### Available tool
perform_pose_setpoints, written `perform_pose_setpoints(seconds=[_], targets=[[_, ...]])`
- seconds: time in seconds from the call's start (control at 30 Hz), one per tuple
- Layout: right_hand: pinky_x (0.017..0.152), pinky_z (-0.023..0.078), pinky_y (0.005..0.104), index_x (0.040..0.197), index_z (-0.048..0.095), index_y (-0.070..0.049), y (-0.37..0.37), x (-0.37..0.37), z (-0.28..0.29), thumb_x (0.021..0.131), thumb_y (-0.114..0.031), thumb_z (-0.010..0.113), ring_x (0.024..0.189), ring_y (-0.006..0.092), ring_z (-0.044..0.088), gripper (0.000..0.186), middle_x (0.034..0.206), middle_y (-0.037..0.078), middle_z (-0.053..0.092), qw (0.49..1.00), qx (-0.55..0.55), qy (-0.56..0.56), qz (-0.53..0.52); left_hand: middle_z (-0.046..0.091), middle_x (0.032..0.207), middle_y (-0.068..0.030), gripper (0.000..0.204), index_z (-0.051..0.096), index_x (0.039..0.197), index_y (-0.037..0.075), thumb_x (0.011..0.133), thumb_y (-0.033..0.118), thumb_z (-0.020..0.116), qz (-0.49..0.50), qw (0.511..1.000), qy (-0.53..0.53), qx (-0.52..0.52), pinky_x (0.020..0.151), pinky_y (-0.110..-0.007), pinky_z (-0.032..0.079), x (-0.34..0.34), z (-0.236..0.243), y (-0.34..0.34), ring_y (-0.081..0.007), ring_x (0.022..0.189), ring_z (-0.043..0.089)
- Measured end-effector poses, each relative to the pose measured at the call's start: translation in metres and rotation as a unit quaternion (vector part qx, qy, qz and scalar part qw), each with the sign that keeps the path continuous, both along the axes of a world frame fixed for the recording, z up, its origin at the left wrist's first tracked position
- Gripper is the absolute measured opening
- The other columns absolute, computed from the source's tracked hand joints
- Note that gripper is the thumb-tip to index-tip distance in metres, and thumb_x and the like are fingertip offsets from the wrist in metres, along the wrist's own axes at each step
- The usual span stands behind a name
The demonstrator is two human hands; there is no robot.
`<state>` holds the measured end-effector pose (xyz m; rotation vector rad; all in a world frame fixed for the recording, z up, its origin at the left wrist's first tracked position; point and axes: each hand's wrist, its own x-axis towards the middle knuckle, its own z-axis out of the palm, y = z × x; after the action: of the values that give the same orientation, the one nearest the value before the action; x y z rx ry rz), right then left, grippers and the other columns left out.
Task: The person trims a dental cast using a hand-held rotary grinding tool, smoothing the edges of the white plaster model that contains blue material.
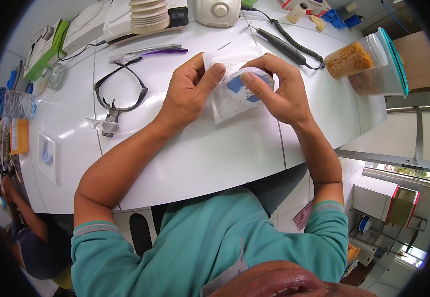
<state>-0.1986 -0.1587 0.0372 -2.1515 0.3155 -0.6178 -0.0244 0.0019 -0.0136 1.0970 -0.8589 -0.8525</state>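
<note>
Both my hands are raised over the white table, close together. My left hand [190, 91] pinches the left edge of a white, textured, padded pouch or sheet [227, 110], thumb on top. My right hand [283, 91] grips a rounded white piece with blue patches [235, 84], its thumb pressing on the face and its fingers curled around the far side. The piece lies over the white sheet. Whether it touches the sheet is hidden. Left of my hands lie black-framed magnifying glasses [143, 93] with a clip-on lens part [110, 123].
A purple-handled tool [170, 51] lies behind the glasses. Beyond my right hand are a black handpiece [279, 45] with coiled cord and a white control unit [217, 14]. Tubs with orange contents [351, 59] stand right. A small clear tray [47, 157] lies left; another person [39, 242] sits beyond.
</note>
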Motion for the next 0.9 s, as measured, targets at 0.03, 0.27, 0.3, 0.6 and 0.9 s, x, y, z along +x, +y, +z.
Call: perform_pose_setpoints(seconds=[0.03, 0.27, 0.3, 0.6, 0.9], targets=[[0.074, 0.054, 0.0327, 0.109, 0.079, 0.003, 0.000, 0.001, 0.000, 0.098, -0.028, 0.089, 0.084, 0.0179, 0.070, 0.034, 0.090, 0.009, 0.076, 1.000, -0.002, -0.001, 0.001, 0.077, 0.106, -0.0039, 0.037, 0.067, 0.126, -0.001, 0.114, 0.034, 0.073, -0.025, 0.999, 0.027, 0.012, 0.091, -0.026, 0.055, 0.003, 0.000, 0.000, -0.0092, 0.101, 0.069], [0.067, 0.047, 0.0225, 0.111, 0.078, 0.004, -0.012, 0.004, -0.009, 0.111, -0.036, 0.077, 0.077, 0.0032, 0.060, 0.040, 0.087, -0.001, 0.073, 0.978, 0.177, -0.049, -0.099, 0.077, 0.119, -0.0087, 0.041, 0.063, 0.139, -0.003, 0.108, 0.016, 0.080, -0.046, 0.997, 0.044, -0.030, 0.107, -0.033, 0.060, -0.010, 0.017, 0.000, -0.0147, 0.113, 0.073], [0.067, 0.047, 0.0225, 0.111, 0.078, 0.004, -0.010, 0.005, -0.008, 0.111, -0.036, 0.077, 0.077, 0.0032, 0.060, 0.040, 0.087, -0.001, 0.073, 0.978, 0.178, -0.050, -0.097, 0.077, 0.121, -0.0096, 0.043, 0.063, 0.143, -0.003, 0.108, 0.016, 0.079, -0.054, 0.998, 0.029, -0.013, 0.105, -0.034, 0.060, -0.003, 0.011, 0.000, -0.0152, 0.115, 0.073], [0.069, 0.053, 0.0227, 0.112, 0.079, 0.007, -0.005, 0.001, -0.001, 0.111, -0.027, 0.078, 0.079, 0.0061, 0.068, 0.034, 0.088, 0.003, 0.077, 0.986, 0.134, -0.057, -0.082, 0.079, 0.129, -0.0101, 0.041, 0.067, 0.148, -0.001, 0.115, 0.022, 0.070, -0.049, 0.998, 0.027, -0.005, 0.099, -0.034, 0.064, 0.002, 0.000, -0.003, -0.0161, 0.114, 0.075], [0.067, 0.065, 0.0277, 0.113, 0.070, 0.004, -0.009, 0.002, 0.001, 0.110, -0.020, 0.078, 0.080, 0.0145, 0.077, 0.026, 0.091, 0.011, 0.078, 0.974, 0.199, -0.077, -0.073, 0.078, 0.134, -0.0164, 0.043, 0.064, 0.148, -0.005, 0.116, 0.024, 0.065, -0.078, 0.994, 0.077, 0.020, 0.109, -0.043, 0.063, 0.008, 0.002, -0.002, -0.0251, 0.122, 0.077]])
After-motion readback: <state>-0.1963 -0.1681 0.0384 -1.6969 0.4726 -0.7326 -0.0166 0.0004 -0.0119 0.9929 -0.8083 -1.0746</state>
